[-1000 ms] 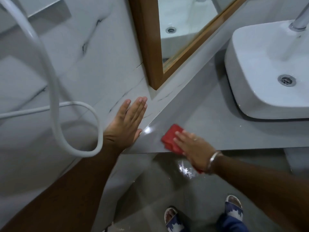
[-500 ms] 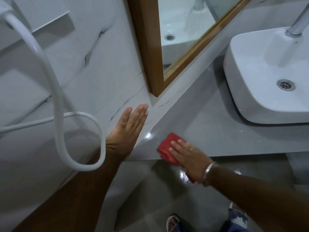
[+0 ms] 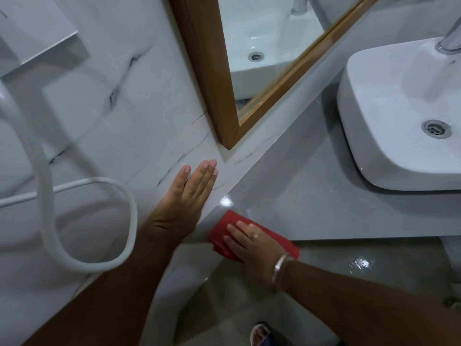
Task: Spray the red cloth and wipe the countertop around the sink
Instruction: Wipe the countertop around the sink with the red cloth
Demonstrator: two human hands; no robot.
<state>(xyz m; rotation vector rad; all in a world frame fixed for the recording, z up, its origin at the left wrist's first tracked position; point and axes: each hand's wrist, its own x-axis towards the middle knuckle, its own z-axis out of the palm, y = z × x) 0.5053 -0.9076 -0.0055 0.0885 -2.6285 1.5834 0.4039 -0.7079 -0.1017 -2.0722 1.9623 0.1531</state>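
Comparing with the view a second ago, the right hand [image 3: 252,242] has carried the red cloth [image 3: 225,222] leftward along the front edge of the countertop [image 3: 311,191], and it now sits at the counter's near left corner, close to the wall. Fingers are extended and laid flat on the cloth, pressing it down; part of the cloth overhangs the front edge beneath the wrist. The left hand [image 3: 188,196] is unchanged in place: palm flat against the marble wall tile [image 3: 119,136], fingers straight and held together, apparently bracing the body. It holds nothing.

The sink [image 3: 399,116] stands well apart to the right, and a broad stretch of grey counter lies between it and the cloth. No spray bottle is in view, so whether the cloth has been sprayed cannot be confirmed here.

Assessment: wiping is under way and the stroke has reached the left limit of the surface. The strip along the back wall and the band just beside the basin appear to be outstanding, so the task is judged partway done
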